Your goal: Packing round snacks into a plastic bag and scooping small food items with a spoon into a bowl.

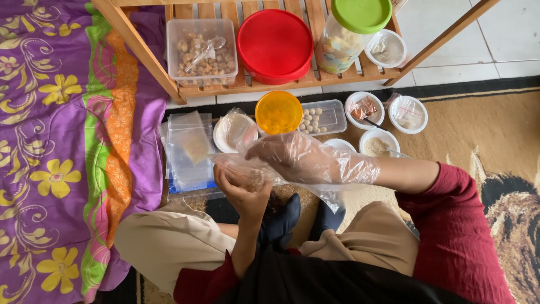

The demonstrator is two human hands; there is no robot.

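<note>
spillage worries us: our left hand [243, 188] pinches a small clear bag [247, 171] above our lap while our gloved right hand [292, 157], fingers bunched, drops snacks in; a loose grip could scatter them on the rug [495, 135].

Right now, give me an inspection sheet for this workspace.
Surface: patterned brown rug; wooden slatted rack above.
Job's things: small clear bag with light pieces inside, held in left hand.
Clutter: stack of clear bags, orange lid, red-lidded tub, green-lidded jar, clear box of brown pieces, small white bowls.
Hands: right hand in clear plastic glove, at the bag's mouth.
Cables: nothing seen.
Surroundings: purple floral cloth, white tiles.
</note>
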